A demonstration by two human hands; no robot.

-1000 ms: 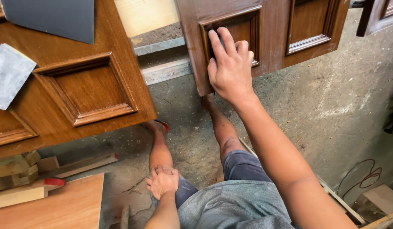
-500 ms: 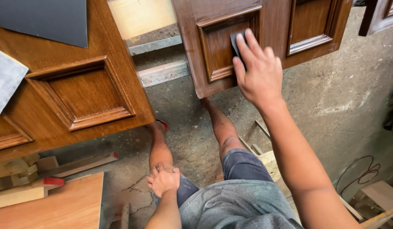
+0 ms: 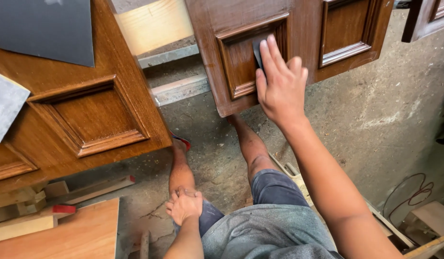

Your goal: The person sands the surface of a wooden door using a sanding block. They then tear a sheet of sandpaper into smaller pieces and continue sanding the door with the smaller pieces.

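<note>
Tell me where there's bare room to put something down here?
Bare concrete floor right of the right hand and dark door; also the lighter door below its sandpaper sheets. Crowded: wood scraps at lower left.

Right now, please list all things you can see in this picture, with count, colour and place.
dark door: 1, dark brown, top centre, raised panels
sanding pad: 1, dark grey, under right fingers, on a door panel
light door: 1, orange-brown, left
sheets: 2, dark grey and light grey, on light door
board: 1, orange-brown, bottom left
offcuts: several, pale, some red-tipped, lower left
floor: grey concrete
cable: 1, reddish, lower right
right hand: pressing pad
left hand: on left knee
</note>
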